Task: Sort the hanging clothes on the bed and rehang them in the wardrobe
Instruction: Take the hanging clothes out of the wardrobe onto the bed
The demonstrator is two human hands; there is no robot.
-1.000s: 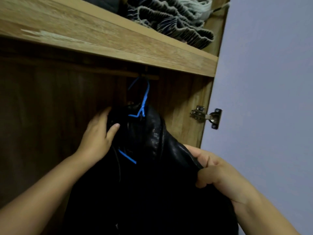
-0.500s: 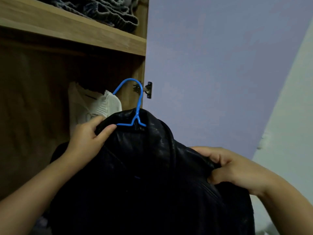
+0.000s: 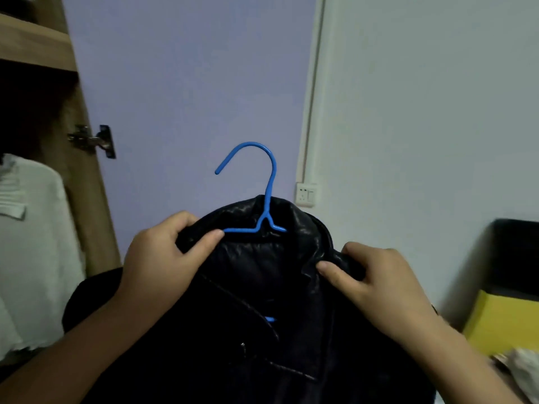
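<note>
A black leather jacket [image 3: 262, 287] on a blue hanger [image 3: 269, 185] fills the middle of the view, held in the air clear of the wardrobe. My left hand [image 3: 163, 258] grips its left shoulder, thumb on the collar beside the hanger bar. My right hand [image 3: 376, 275] grips the right shoulder, fingers curled over the leather. The hanger's hook points up and left, touching nothing. The wardrobe [image 3: 87, 199] stands at the left, with a white garment [image 3: 32, 243] hanging inside.
A lilac wardrobe door [image 3: 189, 83] stands open behind the jacket, its hinge [image 3: 93, 139] on the wooden side panel. A wall socket [image 3: 306, 193] sits to the right. A black and yellow box [image 3: 510, 301] and a crumpled light item [image 3: 525, 365] lie at the lower right.
The jacket came off the wardrobe rail and moved out to the right, away from the wardrobe. My view turned right with it. Both hands kept their grips on the shoulders.
</note>
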